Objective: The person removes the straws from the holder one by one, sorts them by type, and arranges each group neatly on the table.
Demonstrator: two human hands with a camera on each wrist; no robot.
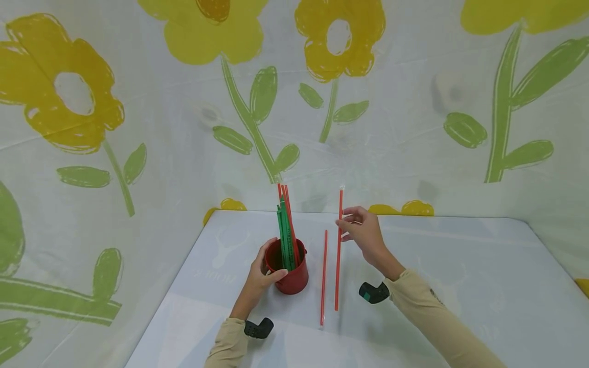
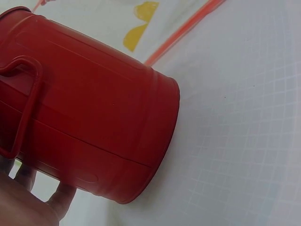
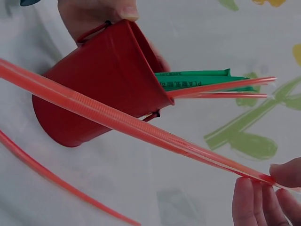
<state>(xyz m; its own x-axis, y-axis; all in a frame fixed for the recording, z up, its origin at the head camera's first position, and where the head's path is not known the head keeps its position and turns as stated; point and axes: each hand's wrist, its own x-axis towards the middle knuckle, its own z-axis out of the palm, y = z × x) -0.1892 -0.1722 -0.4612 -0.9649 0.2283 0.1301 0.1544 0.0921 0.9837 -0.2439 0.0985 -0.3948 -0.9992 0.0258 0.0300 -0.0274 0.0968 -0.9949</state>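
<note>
Right hand point(image 1: 368, 236): grip pinches upper part of a clear-wrapped red straw point(image 1: 338, 271). Left hand point(image 1: 258, 280) grips red bucket point(image 1: 294, 282), nearer desk point(image 1: 488, 260)'s left edge than right. Loose red straw point(image 1: 324, 276) lies between. Best: pinch lightly, as tube could crease; steady bucket.

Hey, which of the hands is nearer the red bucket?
Left. The left hand holds the red bucket; the right hand is apart from it, off to the bucket's right, pinching a red straw.
</note>
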